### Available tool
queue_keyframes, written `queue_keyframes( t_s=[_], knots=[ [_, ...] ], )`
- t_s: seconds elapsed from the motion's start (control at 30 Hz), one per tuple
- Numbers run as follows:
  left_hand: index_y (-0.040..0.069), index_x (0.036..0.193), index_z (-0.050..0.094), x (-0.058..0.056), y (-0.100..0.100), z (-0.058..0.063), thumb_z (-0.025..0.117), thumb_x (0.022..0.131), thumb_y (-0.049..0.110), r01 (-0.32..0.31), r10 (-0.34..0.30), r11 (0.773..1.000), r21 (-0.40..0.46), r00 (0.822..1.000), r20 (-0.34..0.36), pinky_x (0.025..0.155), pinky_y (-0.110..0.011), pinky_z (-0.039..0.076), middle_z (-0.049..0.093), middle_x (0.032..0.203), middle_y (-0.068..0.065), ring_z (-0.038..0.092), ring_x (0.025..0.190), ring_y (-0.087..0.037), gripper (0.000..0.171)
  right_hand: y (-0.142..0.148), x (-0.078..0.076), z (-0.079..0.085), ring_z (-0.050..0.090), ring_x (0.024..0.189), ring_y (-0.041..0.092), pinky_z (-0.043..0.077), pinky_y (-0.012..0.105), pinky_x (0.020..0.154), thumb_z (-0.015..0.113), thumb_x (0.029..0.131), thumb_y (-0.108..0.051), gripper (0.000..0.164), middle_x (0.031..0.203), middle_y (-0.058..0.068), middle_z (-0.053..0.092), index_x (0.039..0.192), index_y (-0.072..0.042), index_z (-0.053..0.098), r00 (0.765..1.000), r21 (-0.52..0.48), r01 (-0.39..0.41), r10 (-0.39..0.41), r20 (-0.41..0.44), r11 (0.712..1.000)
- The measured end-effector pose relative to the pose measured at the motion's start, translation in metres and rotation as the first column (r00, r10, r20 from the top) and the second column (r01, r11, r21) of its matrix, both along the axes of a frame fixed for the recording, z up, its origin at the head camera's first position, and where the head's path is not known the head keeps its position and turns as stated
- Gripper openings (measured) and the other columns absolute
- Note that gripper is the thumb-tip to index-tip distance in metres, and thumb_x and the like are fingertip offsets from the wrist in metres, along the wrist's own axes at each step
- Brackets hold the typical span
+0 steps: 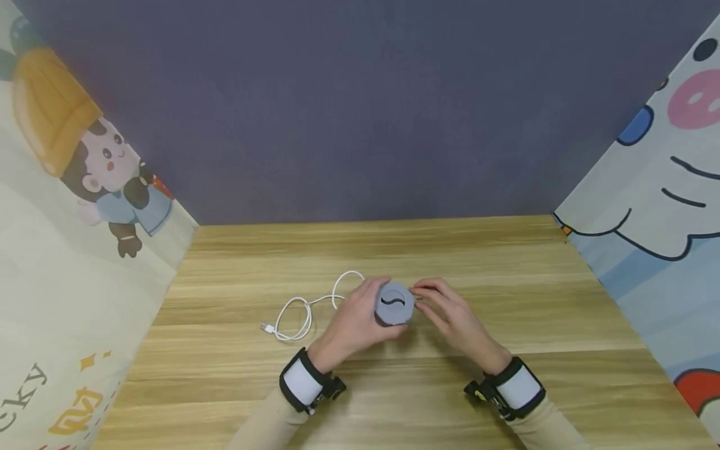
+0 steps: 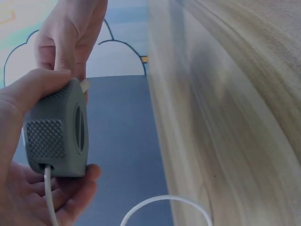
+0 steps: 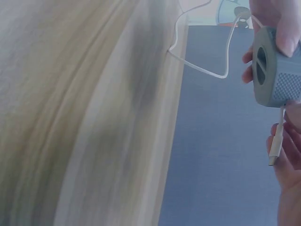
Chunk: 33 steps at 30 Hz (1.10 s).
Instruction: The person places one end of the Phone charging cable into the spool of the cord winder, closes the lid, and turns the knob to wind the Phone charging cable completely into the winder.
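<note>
My left hand (image 1: 351, 319) grips a grey six-sided cable winder (image 1: 394, 304), thumb on one side and fingers on the other. The winder has textured side patches and a round slotted face, and stands over the wooden table. A white USB cable (image 2: 49, 193) comes out of one side of it. From the opposite side sticks a short end of the cable with a white connector (image 3: 276, 147). My right hand (image 1: 458, 319) pinches this short end close against the winder, partly hiding it in the right wrist view.
The long part of the cable (image 1: 308, 319) lies looped on the wooden table (image 1: 236, 387) to the left, ending in a USB plug (image 1: 267, 328). A dark grey panel (image 1: 371, 112) rises behind the table. Cartoon-printed panels (image 1: 135, 219) flank both sides.
</note>
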<state>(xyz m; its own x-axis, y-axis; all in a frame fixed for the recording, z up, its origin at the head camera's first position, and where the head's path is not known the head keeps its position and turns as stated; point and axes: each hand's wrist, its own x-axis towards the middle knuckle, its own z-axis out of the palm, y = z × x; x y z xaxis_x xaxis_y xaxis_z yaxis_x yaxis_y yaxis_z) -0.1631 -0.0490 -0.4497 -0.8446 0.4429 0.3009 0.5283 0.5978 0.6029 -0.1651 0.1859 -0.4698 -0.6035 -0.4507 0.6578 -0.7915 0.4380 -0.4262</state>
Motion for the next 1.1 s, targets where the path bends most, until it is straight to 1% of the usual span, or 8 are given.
queue_keyframes(
  t_s=[0.13, 0.27, 0.4, 0.47, 0.63, 0.8, 0.9, 1.1],
  knots=[
    [0.002, 0.144, 0.052, 0.002, -0.003, 0.004, 0.093, 0.073, 0.041, 0.008, -0.006, 0.999, 0.042, 1.000, -0.030, 0.100, -0.041, 0.056, 0.064, 0.134, -0.012, 0.064, 0.119, -0.026, 0.091, -0.002, 0.003, 0.006, 0.064, 0.110, 0.028, 0.048, 0.013, 0.102, 0.078, 0.080, 0.015, 0.045, 0.121, 0.015, 0.064, 0.122, 0.002, 0.070, 1.000, -0.020, 0.002, -0.001, 0.014, 1.000],
    [0.002, 0.143, 0.054, 0.004, -0.006, 0.008, 0.094, 0.072, 0.042, 0.009, -0.005, 0.997, 0.076, 0.999, -0.052, 0.098, -0.040, 0.057, 0.066, 0.130, -0.011, 0.065, 0.117, -0.025, 0.091, -0.003, 0.004, 0.010, 0.065, 0.108, 0.028, 0.048, 0.013, 0.101, 0.078, 0.079, 0.016, 0.044, 0.119, 0.014, 0.065, 0.120, 0.001, 0.071, 1.000, -0.039, -0.008, 0.008, -0.007, 0.999],
    [0.002, 0.142, 0.055, 0.006, -0.009, 0.012, 0.093, 0.071, 0.042, 0.007, 0.001, 0.995, 0.102, 0.997, -0.081, 0.096, -0.040, 0.058, 0.067, 0.128, -0.010, 0.066, 0.115, -0.025, 0.090, -0.004, 0.005, 0.014, 0.066, 0.106, 0.027, 0.049, 0.013, 0.100, 0.074, 0.093, -0.001, 0.025, 0.117, 0.014, 0.066, 0.118, 0.000, 0.072, 1.000, -0.056, -0.017, 0.016, -0.022, 0.998],
    [0.002, 0.141, 0.056, 0.007, -0.010, 0.014, 0.093, 0.072, 0.044, 0.004, 0.007, 0.994, 0.107, 0.995, -0.102, 0.096, -0.041, 0.058, 0.068, 0.128, -0.010, 0.067, 0.114, -0.025, 0.089, -0.005, 0.005, 0.017, 0.066, 0.105, 0.027, 0.049, 0.013, 0.099, 0.068, 0.099, -0.011, 0.021, 0.115, 0.014, 0.067, 0.116, 0.000, 0.072, 0.999, -0.070, -0.025, 0.023, -0.033, 0.997],
    [0.002, 0.140, 0.059, 0.010, -0.013, 0.019, 0.091, 0.072, 0.047, -0.003, 0.020, 0.993, 0.116, 0.989, -0.144, 0.094, -0.042, 0.059, 0.069, 0.129, -0.011, 0.069, 0.114, -0.025, 0.088, -0.009, 0.006, 0.022, 0.068, 0.099, 0.026, 0.052, 0.014, 0.097, 0.062, 0.103, -0.020, 0.025, 0.109, 0.014, 0.068, 0.108, 0.001, 0.073, 0.996, -0.115, -0.039, 0.029, -0.080, 0.993],
    [0.001, 0.138, 0.060, 0.012, -0.014, 0.023, 0.094, 0.069, 0.042, 0.009, 0.014, 0.991, 0.136, 0.986, -0.168, 0.093, -0.041, 0.060, 0.070, 0.128, -0.013, 0.069, 0.113, -0.026, 0.087, -0.012, 0.008, 0.025, 0.069, 0.096, 0.024, 0.052, 0.013, 0.095, 0.060, 0.104, -0.027, 0.030, 0.106, 0.011, 0.069, 0.104, 0.001, 0.073, 0.997, -0.124, -0.013, 0.003, -0.081, 0.992],
    [0.000, 0.137, 0.060, 0.012, -0.015, 0.024, 0.095, 0.068, 0.040, 0.015, 0.012, 0.989, 0.144, 0.983, -0.184, 0.093, -0.041, 0.060, 0.070, 0.126, -0.013, 0.070, 0.112, -0.027, 0.087, -0.013, 0.009, 0.026, 0.069, 0.096, 0.024, 0.052, 0.013, 0.095, 0.061, 0.104, -0.026, 0.029, 0.105, 0.011, 0.069, 0.103, 0.001, 0.072, 0.997, -0.123, -0.003, -0.007, -0.078, 0.992],
    [0.000, 0.136, 0.061, 0.012, -0.017, 0.024, 0.092, 0.069, 0.044, 0.018, 0.009, 0.991, 0.130, 0.979, -0.202, 0.092, -0.040, 0.060, 0.071, 0.126, -0.012, 0.070, 0.111, -0.026, 0.085, -0.013, 0.009, 0.027, 0.069, 0.094, 0.025, 0.052, 0.013, 0.094, 0.060, 0.104, -0.024, 0.028, 0.104, 0.011, 0.069, 0.102, 0.001, 0.071, 0.995, -0.119, -0.003, -0.008, -0.097, 0.993]
  ],
)
